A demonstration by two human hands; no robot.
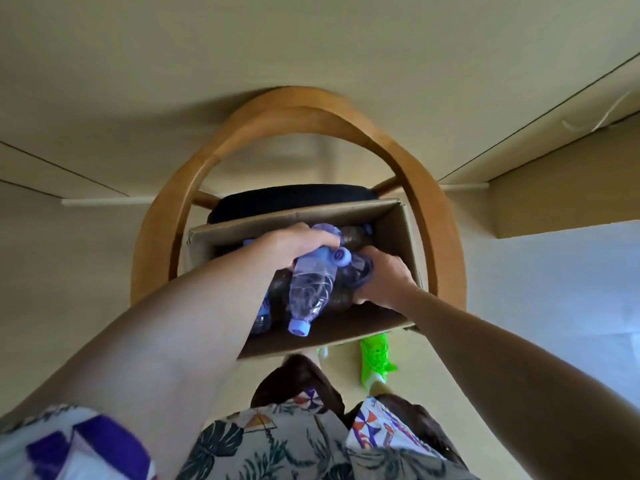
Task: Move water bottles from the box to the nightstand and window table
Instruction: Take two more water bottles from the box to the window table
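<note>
While the brown box (398, 233) sits on the wooden chair (194, 188), the left hand (294, 247) curls its fingers around a clear water bottle (311, 289) above more bottles inside, and the right hand (384, 278) grips another bottle.

A wooden chair (427, 216) with a curved backrest and a dark seat cushion (291, 199) is seen from above. An open cardboard box (398, 233) is set directly on the seat, covering its 6 o'clock part; bare cushion is left visible toward 12 o'clock.
</note>
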